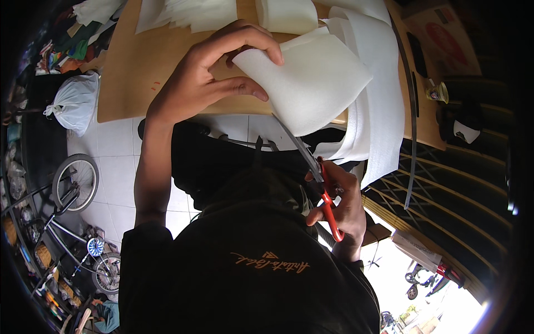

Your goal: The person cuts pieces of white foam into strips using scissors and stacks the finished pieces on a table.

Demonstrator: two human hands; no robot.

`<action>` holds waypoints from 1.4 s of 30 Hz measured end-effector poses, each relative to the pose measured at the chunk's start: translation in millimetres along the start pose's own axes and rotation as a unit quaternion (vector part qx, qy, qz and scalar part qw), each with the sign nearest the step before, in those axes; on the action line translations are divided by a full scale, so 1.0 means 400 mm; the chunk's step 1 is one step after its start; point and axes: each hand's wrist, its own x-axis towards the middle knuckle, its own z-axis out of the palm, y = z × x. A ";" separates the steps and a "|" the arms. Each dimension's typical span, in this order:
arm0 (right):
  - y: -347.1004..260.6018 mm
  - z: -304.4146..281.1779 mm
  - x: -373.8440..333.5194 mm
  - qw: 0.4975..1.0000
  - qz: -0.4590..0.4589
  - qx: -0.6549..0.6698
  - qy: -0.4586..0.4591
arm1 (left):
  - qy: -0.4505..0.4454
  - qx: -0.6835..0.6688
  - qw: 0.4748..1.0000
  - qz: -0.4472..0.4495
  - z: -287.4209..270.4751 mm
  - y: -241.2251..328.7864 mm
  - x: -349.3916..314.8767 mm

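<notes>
My left hand [219, 75] pinches the left edge of a white felt-like sheet [317, 83] between thumb and fingers, above the near edge of the wooden table [128, 72]. The sheet curves toward me and hangs down past the table edge. In my right hand [346, 197] is a pair of scissors [303, 147] with red handles. Its blades point up and to the left, their tips at the sheet's lower left edge. Whether the blades grip the material I cannot tell.
A long white strip [384, 94] drapes over the table's right side. At the far edge lie a stack of white sheets [189, 14] and a white roll [288, 15]. A tied white bag [75, 103] and a bicycle [72, 234] stand left. A small cup [437, 92] sits at right.
</notes>
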 end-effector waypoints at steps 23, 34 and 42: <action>-0.099 -0.206 -0.027 0.917 0.102 0.283 -0.260 | -0.005 -0.292 0.949 0.119 0.048 0.125 0.206; -0.121 -0.179 -0.012 0.892 0.108 0.329 -0.289 | -0.015 -0.240 0.970 -0.032 0.033 0.163 0.162; -0.118 -0.204 -0.043 0.892 0.173 0.305 -0.284 | -0.003 -0.205 0.977 -0.058 0.041 0.189 0.136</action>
